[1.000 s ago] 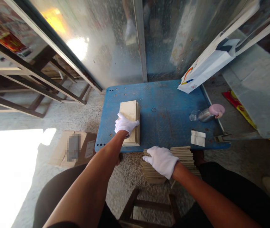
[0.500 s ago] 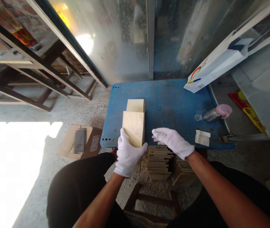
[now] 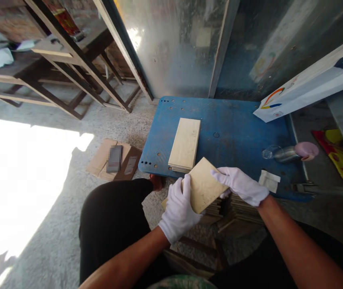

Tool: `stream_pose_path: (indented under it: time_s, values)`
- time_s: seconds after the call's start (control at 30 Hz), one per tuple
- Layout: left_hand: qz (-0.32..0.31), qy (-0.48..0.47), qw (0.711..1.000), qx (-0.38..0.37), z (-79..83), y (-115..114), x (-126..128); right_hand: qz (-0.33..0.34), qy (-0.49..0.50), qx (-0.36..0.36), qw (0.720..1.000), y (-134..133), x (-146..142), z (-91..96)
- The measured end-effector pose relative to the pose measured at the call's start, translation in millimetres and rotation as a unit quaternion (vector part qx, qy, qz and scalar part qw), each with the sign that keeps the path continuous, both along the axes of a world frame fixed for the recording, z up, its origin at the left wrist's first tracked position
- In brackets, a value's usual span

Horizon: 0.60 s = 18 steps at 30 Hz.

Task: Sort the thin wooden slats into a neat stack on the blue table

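Observation:
A pale, flat wooden board [image 3: 205, 186] is tilted in front of me, held between both gloved hands. My left hand [image 3: 180, 210] grips its lower left side, fingers closed over the edge. At the upper right edge, my right hand [image 3: 240, 184] pinches it with the thumb on top; the other fingers are partly hidden underneath. Just beyond lies a neat stack of similar boards [image 3: 185, 142] on the blue table [image 3: 231, 120]. More boards [image 3: 243, 208] stand in rows below the table's near edge, partly covered by my hands and the held board.
On the table's right are a steel flask with a pink lid [image 3: 307, 150], a clear cup [image 3: 268, 152], a folded white tissue [image 3: 269, 181] and a white paper bag [image 3: 307, 92]. A cardboard box [image 3: 102, 156] with a blurred dark object sits on the floor at left.
The board has left the stack and moved toward me, turning to a slant. My right hand, free before, has closed on it. The view has shifted left.

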<state>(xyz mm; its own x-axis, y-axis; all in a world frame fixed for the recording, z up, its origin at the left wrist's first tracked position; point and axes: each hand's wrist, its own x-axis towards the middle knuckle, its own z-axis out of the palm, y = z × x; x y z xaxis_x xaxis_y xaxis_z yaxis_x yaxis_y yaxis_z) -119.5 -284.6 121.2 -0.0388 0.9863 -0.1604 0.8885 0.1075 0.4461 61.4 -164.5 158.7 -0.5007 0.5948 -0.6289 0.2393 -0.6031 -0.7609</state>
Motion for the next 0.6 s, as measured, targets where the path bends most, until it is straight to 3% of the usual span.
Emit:
stream_pose_path:
  time_s: [0.13,0.23,0.3,0.37,0.47,0.6]
  values:
    - [-0.047,0.005,0.999,-0.024,7.1,-5,-9,0.018,-0.033,0.002,0.999,-12,-6,5.5]
    - [-0.068,0.006,0.994,-0.085,23.4,7,-23,0.007,-0.041,0.013,0.999,-23,-9,7.0]
    - [-0.091,0.014,0.987,-0.132,36.8,24,-38,0.016,-0.062,0.052,0.997,-28,-13,6.9]
    - [-0.078,0.054,0.980,-0.175,49.1,45,-55,0.051,-0.115,0.144,0.982,-33,-21,5.9]
    - [-0.018,0.070,0.984,-0.164,61.3,77,-79,0.140,-0.223,0.294,0.919,-38,-41,1.5]
    - [0.030,0.026,0.993,-0.115,61.2,106,-100,0.263,-0.346,0.380,0.816,-43,-75,-12.7]
